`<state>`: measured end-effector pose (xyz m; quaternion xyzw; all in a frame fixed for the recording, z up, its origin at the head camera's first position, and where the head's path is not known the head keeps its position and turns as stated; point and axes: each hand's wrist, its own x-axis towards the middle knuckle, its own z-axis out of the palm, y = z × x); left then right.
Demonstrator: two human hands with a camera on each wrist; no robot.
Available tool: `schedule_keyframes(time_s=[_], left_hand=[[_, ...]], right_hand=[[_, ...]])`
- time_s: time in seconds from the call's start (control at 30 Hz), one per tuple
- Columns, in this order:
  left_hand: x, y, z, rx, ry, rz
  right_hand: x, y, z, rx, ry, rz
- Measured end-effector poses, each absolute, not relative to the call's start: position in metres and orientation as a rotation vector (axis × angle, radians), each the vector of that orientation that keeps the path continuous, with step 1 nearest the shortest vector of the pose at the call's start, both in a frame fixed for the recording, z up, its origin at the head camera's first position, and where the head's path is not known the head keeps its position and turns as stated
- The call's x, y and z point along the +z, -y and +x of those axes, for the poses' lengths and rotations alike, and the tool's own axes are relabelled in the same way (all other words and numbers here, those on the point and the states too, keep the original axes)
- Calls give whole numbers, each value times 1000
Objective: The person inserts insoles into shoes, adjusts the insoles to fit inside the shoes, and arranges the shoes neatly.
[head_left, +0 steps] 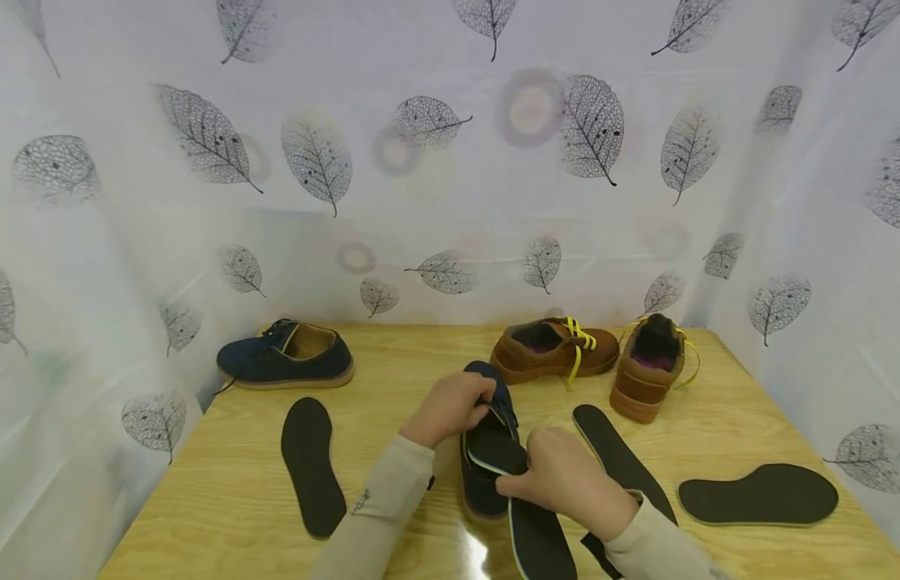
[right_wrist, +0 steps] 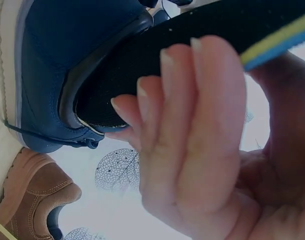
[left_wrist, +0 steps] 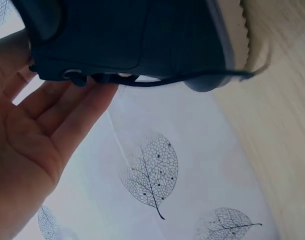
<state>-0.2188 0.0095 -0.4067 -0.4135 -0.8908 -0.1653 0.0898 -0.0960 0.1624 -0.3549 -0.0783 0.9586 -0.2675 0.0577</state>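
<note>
One black insole [head_left: 495, 449] — probably light, bendy, best held by its edges — sits in the right hand's [head_left: 569, 483] pinching grip; the left hand [head_left: 453, 407] grips the navy shoe [head_left: 486, 495].

Head view: worn on my head, facing forward and down; widest and farthest back, taking in the tabletop [head_left: 406, 362], the leaf-print curtain [head_left: 464, 217], my left hand [head_left: 453, 407] and right hand [head_left: 566, 475]. Left wrist view: very near, facing past my palm to the navy shoe [head_left: 484, 493], curtain behind; lies turned, tabletop down its right edge. Right wrist view: equally close, facing over my fingers [right_wrist: 207, 125] along the insole [right_wrist: 192, 30] toward the shoe's opening; turned too, tabletop at left. All three share the navy shoe; head and right wrist also share a brown shoe [right_wrist: 45, 192].
</note>
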Motion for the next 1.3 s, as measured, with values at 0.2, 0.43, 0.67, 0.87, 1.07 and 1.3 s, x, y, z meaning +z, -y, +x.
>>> schedule_keyframes(time_s=[0.2, 0.43, 0.67, 0.87, 1.07, 1.3], left_hand=[[-403, -8, -223, -584, 2648, -1313], [-405, -8, -231, -618, 2679, -1363], [-404, -7, -241, -649, 2720, -1414], [-402, -9, -242, -657, 2719, -1451], [-403, -13, -240, -639, 2730, -1471], [-402, -14, -242, -615, 2759, -1439]], right_hand=[[-357, -159, -100, -819, -2892, -228], [-357, -156, -107, -828, -2864, -257], [-360, -148, -119, -803, -2846, -233], [-372, -142, -131, -765, -2851, -199], [-385, -142, -141, -688, -2957, -201], [-387, -128, -135, -428, -3143, -270]])
